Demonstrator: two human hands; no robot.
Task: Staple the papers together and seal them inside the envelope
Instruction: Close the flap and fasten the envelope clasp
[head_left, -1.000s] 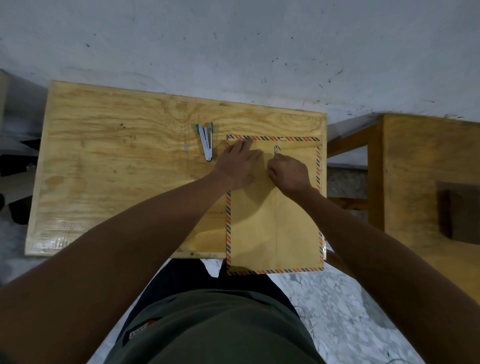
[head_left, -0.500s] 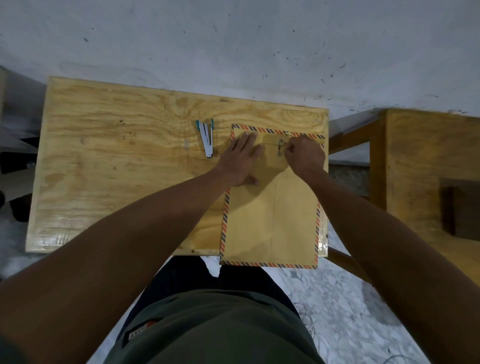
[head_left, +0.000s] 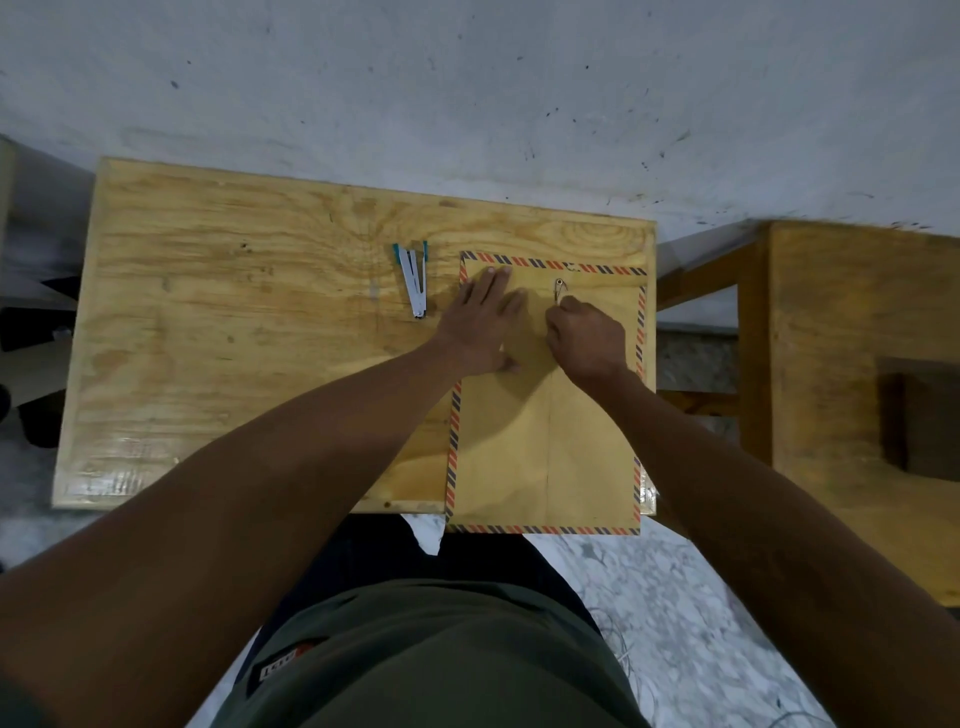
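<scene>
- Envelope (head_left: 545, 441): brown, red/blue striped border, lies flat on the right part of the bench (head_left: 234, 338), long axis running toward the person. Near end overhangs the bench's near edge.
- Flap is folded down at the far end. Papers not visible; cannot tell from here whether they are inside.
- Clasp (head_left: 559, 289): small metal piece at the flap's middle, far end of the envelope, just beyond the right hand's fingertips.
- Left hand (head_left: 485, 327): palm down, fingers spread wide and flat on the envelope's far-left area, pressing it to the bench. Grips nothing.
- Right hand (head_left: 587, 338): curled, fingers pinched narrow at the base of the clasp. Fingertips are hidden by the knuckles, so cannot tell if they actually hold the clasp or just touch it.
- The two hands sit side by side on the envelope, close but apart.
- Stapler (head_left: 414, 278): white with teal ends, sprung open in a V, lies on the bench just left of the envelope's far-left corner, clear of the left hand.
- Second wooden table (head_left: 852, 364) stands to the right, apart from the bench, with a gap between.
- Wall (head_left: 467, 104) behind the bench is grey and scuffed. Floor (head_left: 675, 623) is pale, mottled.
</scene>
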